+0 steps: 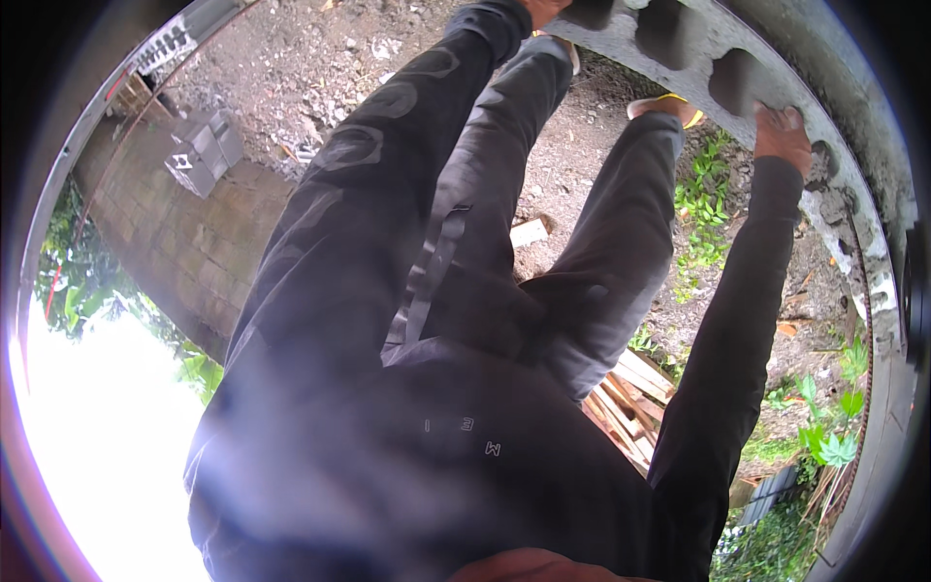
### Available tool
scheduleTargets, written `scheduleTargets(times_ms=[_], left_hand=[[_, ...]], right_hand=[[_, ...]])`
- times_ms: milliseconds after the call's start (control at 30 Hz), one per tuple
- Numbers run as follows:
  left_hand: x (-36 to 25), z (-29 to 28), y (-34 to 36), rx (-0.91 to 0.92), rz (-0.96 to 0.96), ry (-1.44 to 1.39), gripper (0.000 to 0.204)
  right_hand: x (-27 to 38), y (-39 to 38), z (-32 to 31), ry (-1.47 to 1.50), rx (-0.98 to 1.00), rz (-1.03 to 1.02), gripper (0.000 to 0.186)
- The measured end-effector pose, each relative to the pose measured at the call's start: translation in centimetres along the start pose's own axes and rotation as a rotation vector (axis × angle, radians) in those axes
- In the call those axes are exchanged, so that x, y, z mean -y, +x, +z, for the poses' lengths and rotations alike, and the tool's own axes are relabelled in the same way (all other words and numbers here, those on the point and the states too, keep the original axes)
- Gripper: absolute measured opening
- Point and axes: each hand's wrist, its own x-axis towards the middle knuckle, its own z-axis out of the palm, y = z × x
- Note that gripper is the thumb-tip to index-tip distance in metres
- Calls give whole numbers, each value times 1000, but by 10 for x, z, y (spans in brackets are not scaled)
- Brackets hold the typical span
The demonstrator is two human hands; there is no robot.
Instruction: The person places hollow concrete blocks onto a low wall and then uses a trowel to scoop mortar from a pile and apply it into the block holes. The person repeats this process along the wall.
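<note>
A row of grey concrete hollow blocks (693, 60) with dark rounded holes curves across the top right. My right hand (784, 136) is on these blocks, its fingers bent down over the concrete between two of the holes. My left hand (545, 10) shows only in part at the top edge, by the left end of the blocks; its fingers are out of the picture. Dark long sleeves cover both arms. Below the blocks, my feet (664, 109) in yellow-strapped sandals stand on the dirt.
Cut wood strips (630, 403) lie in a pile behind my legs, and a short wood piece (529, 233) is between them. Grey blocks (204, 153) are stacked by a block wall (179, 228) at left. A rusty rebar (866, 291) and green plants (829, 427) are at right.
</note>
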Motion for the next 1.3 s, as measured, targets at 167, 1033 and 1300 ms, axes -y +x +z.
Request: scheduleTargets(times_ms=[167,1033,1300], left_hand=[[-26,-18,-14,-23,111,11,63],[-15,4,-14,-183,119,-42,71],[-32,-16,-26,-40,-10,4,72]], right_hand=[[0,0,-4,63,-10,-35,74],[57,-28,-30,98,-82,153,68],[53,-30,-32,-51,-50,176,67]])
